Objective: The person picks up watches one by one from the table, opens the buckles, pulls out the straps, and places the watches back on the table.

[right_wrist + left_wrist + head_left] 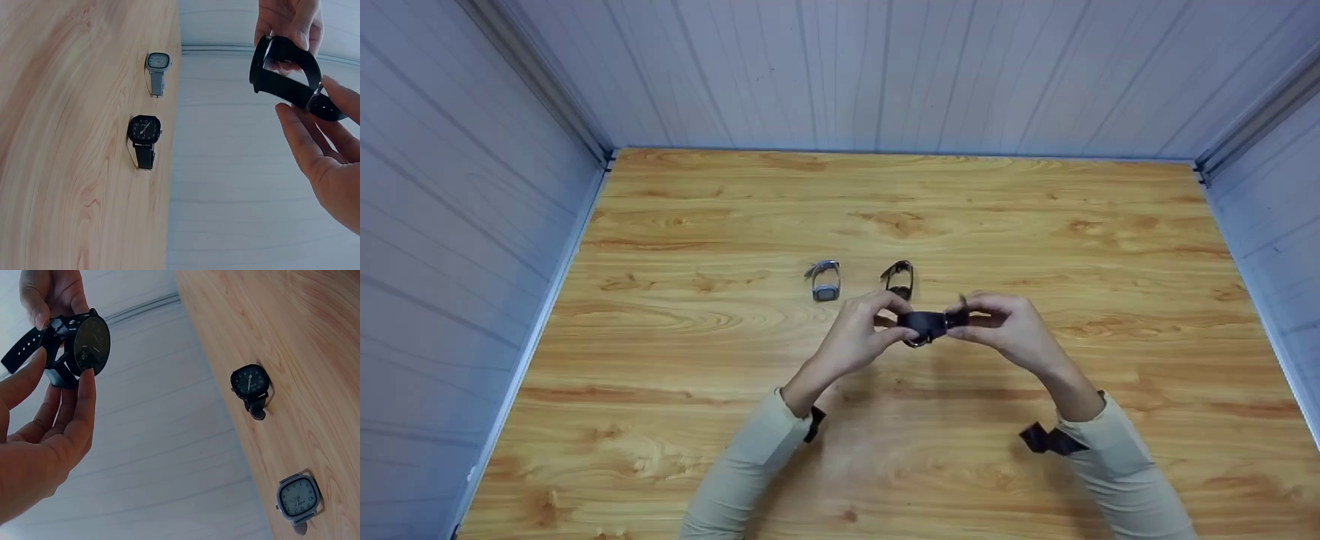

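Note:
Both hands hold one black wristwatch (924, 324) above the table, its strap closed into a loop. My left hand (861, 322) pinches it at the case end; in the left wrist view the round dark dial (93, 346) faces outward by the fingertips. On the other side, my right hand (1006, 330) pinches the strap near the buckle, where the loose strap end (23, 350) sticks out. In the right wrist view the black strap (284, 90) makes an open ring between the two hands.
Just beyond the hands, two more watches stand on the wooden table (697, 225): a grey one (826, 291) to the left and a black squarish one (901, 291) near the left fingers. Pale panel walls (840, 75) enclose the back and sides.

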Available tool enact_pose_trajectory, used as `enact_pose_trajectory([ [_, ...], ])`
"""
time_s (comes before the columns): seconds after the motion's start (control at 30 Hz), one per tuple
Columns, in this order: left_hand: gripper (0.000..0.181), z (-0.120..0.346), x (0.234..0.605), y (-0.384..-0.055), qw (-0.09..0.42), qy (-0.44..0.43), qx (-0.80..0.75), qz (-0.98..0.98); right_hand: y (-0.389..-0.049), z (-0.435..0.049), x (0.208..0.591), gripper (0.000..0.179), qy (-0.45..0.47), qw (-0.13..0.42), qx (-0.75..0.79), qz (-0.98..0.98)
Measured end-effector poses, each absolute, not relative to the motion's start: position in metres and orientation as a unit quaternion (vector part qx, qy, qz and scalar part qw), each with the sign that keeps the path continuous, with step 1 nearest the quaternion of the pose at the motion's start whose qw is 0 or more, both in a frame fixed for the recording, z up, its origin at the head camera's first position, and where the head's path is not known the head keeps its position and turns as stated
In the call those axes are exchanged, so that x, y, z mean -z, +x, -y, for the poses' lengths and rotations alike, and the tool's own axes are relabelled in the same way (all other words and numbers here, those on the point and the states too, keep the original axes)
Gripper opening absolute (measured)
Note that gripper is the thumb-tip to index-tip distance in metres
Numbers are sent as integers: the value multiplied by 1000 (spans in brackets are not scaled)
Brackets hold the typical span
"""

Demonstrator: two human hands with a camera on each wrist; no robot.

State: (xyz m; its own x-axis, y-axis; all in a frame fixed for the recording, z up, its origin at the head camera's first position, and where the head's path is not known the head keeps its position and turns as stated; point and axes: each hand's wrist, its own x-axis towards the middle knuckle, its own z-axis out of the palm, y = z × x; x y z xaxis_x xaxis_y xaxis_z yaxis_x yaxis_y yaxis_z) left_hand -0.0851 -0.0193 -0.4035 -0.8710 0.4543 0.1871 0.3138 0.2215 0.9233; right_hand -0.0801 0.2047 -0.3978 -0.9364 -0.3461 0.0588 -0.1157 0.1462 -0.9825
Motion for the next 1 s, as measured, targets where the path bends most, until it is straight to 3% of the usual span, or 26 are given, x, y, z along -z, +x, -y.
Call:
enact_pose_trajectory([
  [0.6,19,8,402,-84,65,246,-488,-835,-80,-199,398,24,-130,64,646,-749],
  [1.0,15,7,401,-84,53,254,-515,-817,-82,-206,399,24,-149,82,636,-753],
])
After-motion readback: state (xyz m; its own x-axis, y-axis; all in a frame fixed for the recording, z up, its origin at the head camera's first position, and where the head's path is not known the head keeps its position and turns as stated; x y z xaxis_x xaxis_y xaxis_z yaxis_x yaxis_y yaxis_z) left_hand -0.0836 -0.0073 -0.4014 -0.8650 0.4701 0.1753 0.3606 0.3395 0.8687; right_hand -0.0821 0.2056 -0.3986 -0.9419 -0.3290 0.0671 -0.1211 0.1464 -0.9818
